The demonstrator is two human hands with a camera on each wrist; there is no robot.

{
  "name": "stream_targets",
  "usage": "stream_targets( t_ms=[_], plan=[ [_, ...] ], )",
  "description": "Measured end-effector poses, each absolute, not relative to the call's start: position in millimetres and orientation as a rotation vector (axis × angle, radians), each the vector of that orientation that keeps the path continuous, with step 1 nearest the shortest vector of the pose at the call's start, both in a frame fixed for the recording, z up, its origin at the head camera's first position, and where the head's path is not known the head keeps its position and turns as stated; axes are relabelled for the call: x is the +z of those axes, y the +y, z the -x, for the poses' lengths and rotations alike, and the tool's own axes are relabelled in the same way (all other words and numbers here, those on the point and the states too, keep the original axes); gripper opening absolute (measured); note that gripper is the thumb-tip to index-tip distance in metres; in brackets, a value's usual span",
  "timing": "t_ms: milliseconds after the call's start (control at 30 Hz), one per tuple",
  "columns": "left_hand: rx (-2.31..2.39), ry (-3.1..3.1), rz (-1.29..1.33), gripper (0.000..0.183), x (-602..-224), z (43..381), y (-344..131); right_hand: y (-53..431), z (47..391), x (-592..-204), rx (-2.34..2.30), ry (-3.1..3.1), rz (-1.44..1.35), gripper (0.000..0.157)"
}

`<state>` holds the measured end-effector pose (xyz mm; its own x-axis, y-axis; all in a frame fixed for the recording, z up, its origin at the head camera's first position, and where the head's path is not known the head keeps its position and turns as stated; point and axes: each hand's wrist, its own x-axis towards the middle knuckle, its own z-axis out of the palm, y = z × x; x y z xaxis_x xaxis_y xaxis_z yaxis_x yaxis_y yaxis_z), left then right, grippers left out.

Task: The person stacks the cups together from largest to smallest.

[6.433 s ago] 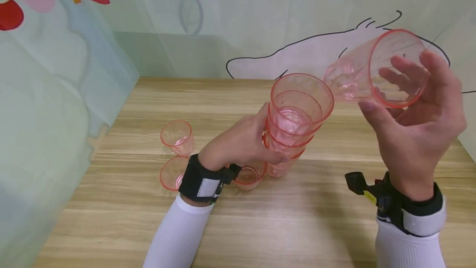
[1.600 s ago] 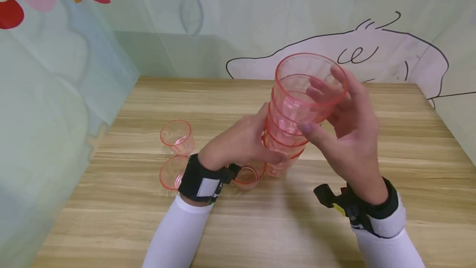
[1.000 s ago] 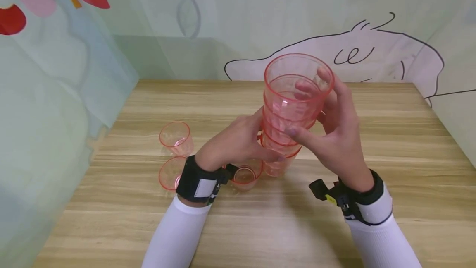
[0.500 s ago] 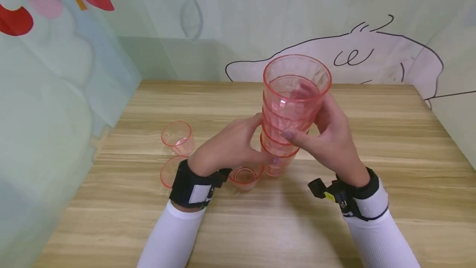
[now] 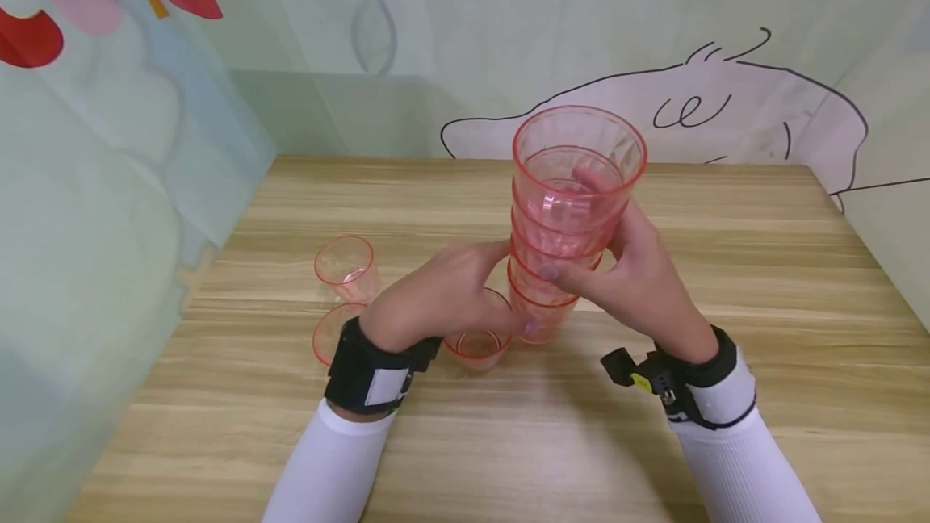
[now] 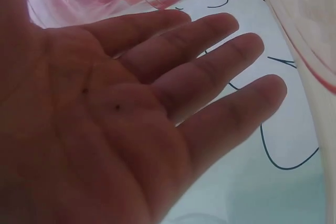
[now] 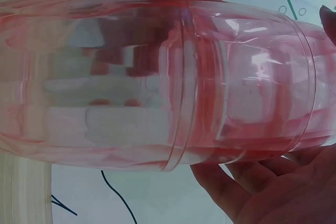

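Observation:
Several clear pink cups with red rims form a tall upright stack [image 5: 563,220] in the head view. My right hand [image 5: 639,277] holds the stack from the right, with the thumb across its front and the fingers behind it. My left hand [image 5: 443,297] is at the lower left side of the stack. Its fingers [image 6: 205,72] look straight and spread in the left wrist view, with pink cup walls above them. Whether the left thumb still touches the cups is hard to tell. A single cup [image 5: 475,352] stands beside the stack's base, partly behind the left hand.
Two more pink cups stand on the left: one farther back [image 5: 356,287] and a nearer one [image 5: 328,337], partly covered by the left wrist strap. The wooden table [image 5: 508,442] meets a printed cloth backdrop [image 5: 305,39] at the back and sides.
The right hand has brought a cup from the right onto the top of the stack and then slid lower along it. The left hand has loosened and shifted slightly left and down.

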<state>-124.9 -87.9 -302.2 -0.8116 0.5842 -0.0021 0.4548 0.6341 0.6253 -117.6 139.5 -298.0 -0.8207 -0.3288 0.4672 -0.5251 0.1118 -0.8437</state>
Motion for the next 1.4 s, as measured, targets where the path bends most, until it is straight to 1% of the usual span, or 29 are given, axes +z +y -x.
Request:
stream_targets(
  t_ms=[133,300,600,867,1400],
  plan=[
    [0.878,2.665,-0.871,0.074,-303.8,125.1,-89.4,140.0,118.0,-298.9,1.789,-2.233,-0.863,0.083],
    [0.853,2.645,-0.847,0.071,-305.0,125.1,-90.1,140.7,119.4,-299.8,1.805,-2.258,-0.875,0.081],
    [0.829,2.654,-0.820,0.075,-308.5,125.0,-92.7,141.8,120.5,-300.5,1.814,-2.304,-0.890,0.082],
    [0.748,2.673,-0.745,0.090,-309.3,123.5,-91.7,143.4,120.7,-300.8,1.791,-2.338,-0.908,0.076],
    [0.626,2.661,-0.670,0.090,-312.4,120.1,-93.9,143.0,122.4,-301.1,1.770,-2.402,-0.911,0.077]
  ],
)
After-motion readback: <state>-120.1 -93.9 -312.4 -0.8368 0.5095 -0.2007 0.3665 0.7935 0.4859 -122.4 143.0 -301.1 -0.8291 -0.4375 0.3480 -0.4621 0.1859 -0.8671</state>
